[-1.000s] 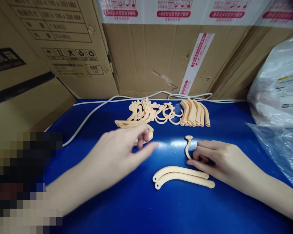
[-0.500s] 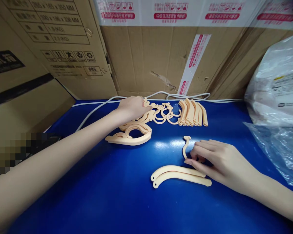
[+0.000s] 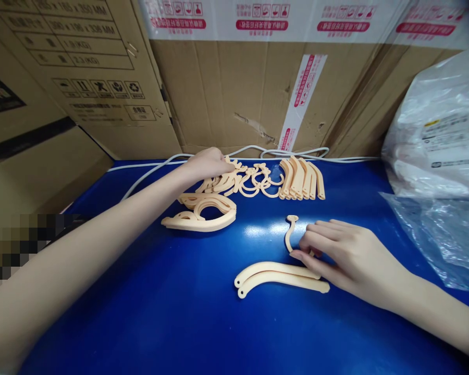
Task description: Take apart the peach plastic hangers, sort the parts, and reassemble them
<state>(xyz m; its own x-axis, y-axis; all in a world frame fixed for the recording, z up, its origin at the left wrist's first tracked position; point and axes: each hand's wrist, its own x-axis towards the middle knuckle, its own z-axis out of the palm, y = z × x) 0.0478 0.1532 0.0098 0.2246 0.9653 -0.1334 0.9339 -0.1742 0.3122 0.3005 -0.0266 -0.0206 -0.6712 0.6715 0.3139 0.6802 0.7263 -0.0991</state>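
My right hand [image 3: 340, 255] is closed on a cream plastic hanger hook [image 3: 290, 234], its thumb and fingers pinching the curved end low over the table. Just below that hand lie two curved hanger arms [image 3: 277, 276] side by side, holes at their left ends. My left hand [image 3: 209, 162] reaches to the back, fingers curled down at the edge of a pile of small cream parts [image 3: 234, 177]; its fingertips are mostly hidden, and what they grip cannot be made out. Folded hangers [image 3: 214, 224] lie in front of the left wrist.
More hooks [image 3: 254, 182] lie loose at the back, beside a row of hanger arms [image 3: 303, 179]. A white cable [image 3: 152, 172] runs along the cardboard boxes [image 3: 226, 99]. Clear plastic bags [image 3: 445, 135] stand at the right of the blue table [image 3: 180, 312].
My left hand has drawn slightly left, and its fingers look more curled. The right hand keeps its hold on the hook. The whole view has shifted a little.
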